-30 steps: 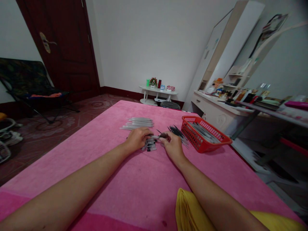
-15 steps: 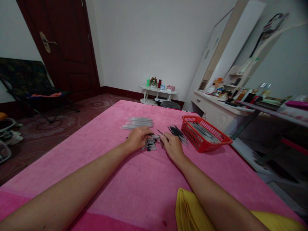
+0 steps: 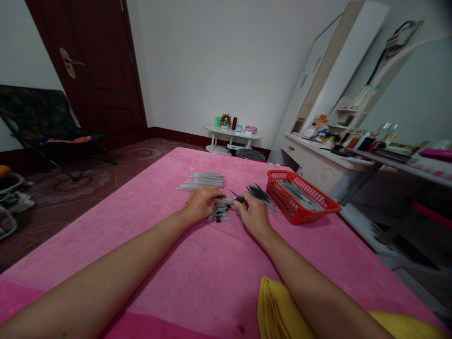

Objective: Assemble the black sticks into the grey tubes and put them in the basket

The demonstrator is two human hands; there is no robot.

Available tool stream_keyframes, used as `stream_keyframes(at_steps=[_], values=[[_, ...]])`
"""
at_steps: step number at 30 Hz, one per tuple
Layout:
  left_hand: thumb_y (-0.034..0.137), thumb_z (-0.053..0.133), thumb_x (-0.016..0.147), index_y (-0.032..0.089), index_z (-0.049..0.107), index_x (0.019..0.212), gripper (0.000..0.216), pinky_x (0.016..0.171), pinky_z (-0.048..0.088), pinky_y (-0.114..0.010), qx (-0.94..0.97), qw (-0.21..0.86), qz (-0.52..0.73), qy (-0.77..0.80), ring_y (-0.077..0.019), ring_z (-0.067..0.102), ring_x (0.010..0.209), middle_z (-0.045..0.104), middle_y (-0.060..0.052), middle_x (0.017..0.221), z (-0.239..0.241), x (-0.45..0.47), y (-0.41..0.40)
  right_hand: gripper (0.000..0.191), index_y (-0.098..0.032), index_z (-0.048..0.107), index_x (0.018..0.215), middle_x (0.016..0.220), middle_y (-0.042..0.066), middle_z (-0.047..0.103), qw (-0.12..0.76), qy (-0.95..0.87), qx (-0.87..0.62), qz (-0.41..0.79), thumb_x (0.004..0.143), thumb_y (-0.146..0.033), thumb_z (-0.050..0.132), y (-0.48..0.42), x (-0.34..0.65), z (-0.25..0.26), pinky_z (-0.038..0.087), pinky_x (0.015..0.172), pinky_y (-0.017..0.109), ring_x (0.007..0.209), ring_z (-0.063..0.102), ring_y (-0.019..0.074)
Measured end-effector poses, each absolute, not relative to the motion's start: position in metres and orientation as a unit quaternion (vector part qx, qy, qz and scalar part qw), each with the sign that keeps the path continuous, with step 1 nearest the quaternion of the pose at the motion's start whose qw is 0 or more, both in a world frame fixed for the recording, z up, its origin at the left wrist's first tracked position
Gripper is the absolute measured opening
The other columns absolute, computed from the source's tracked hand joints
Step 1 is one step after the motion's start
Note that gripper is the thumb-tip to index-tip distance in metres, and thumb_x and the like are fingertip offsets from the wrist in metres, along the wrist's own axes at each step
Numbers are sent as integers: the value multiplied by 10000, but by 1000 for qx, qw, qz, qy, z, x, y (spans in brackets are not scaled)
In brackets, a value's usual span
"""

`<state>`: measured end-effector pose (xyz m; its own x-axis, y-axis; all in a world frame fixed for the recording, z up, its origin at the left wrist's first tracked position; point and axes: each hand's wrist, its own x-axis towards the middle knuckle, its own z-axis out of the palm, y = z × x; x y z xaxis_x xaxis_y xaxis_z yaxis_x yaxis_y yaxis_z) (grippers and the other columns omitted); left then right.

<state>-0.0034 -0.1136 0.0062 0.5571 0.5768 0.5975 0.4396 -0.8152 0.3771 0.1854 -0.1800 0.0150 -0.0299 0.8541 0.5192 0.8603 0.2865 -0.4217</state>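
Above a small pile of short clear pen caps (image 3: 221, 215) with black ends, my left hand (image 3: 202, 203) is closed around the end of a translucent pen piece (image 3: 228, 200). This piece spans the gap to my right hand (image 3: 253, 212), whose thumb and fingers pinch its other end. A thin dark tip (image 3: 233, 192) pokes out near the right fingers; what it belongs to is hidden. Beyond my left hand lies a row of clear pens or barrels (image 3: 205, 180). Dark thin pen refills (image 3: 259, 193) lie fanned just past my right hand.
A red plastic basket (image 3: 300, 212) full of grey-white pen-like sticks stands to the right on the pink-covered table (image 3: 197, 273). Folded yellow cloth (image 3: 278, 310) lies under my right forearm. A cluttered dressing table (image 3: 318, 155) is at the right, a folding chair (image 3: 38, 117) at the left.
My right hand has shifted very slightly, and the dark tip by its fingers shows less. My left hand stays in place.
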Motion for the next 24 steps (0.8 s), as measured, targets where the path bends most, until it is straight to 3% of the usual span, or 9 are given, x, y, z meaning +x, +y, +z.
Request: stream_keyframes(at_steps=[4, 8, 12, 17, 21, 24], values=[[115, 546, 794, 184, 697, 905, 200, 718, 454, -257, 880, 93, 368, 286, -172, 621, 797, 684, -52, 842, 8, -4, -114, 351, -199, 619, 702, 629, 15, 635, 337, -720, -607, 3, 917, -384, 412, -180, 187, 14, 312, 548, 231, 573, 548, 139], [101, 543, 790, 179, 695, 907, 206, 718, 452, -256, 876, 92, 377, 285, -170, 617, 796, 682, -54, 846, 8, -5, -114, 233, -200, 627, 796, 750, 15, 665, 365, -722, -588, -7, 884, -362, 484, -180, 187, 15, 337, 597, 226, 658, 574, 143], [116, 548, 799, 176, 695, 888, 182, 715, 445, -253, 884, 96, 369, 270, -166, 616, 790, 680, -48, 829, 7, -5, -113, 357, -189, 596, 657, 624, 8, 615, 348, -730, -588, 11, 918, -352, 415, -179, 187, 15, 321, 568, 229, 586, 543, 134], [96, 553, 787, 169, 691, 905, 196, 715, 441, -252, 879, 95, 379, 274, -165, 611, 799, 679, -49, 845, 6, -5, -112, 213, -183, 633, 795, 726, 11, 646, 377, -734, -565, 5, 868, -345, 516, -178, 189, 14, 328, 592, 223, 637, 549, 133], [109, 545, 801, 171, 691, 885, 180, 699, 437, -246, 884, 101, 373, 264, -160, 609, 784, 679, -46, 834, 8, -5, -113, 370, -178, 601, 651, 609, 10, 601, 354, -738, -574, 24, 918, -356, 418, -179, 189, 14, 309, 561, 230, 573, 525, 130], [120, 547, 804, 166, 690, 892, 174, 709, 437, -251, 881, 98, 377, 269, -164, 609, 789, 677, -51, 834, 9, -5, -114, 307, -179, 619, 732, 686, 16, 632, 371, -737, -565, 20, 908, -359, 444, -180, 189, 15, 327, 587, 228, 619, 544, 135]])
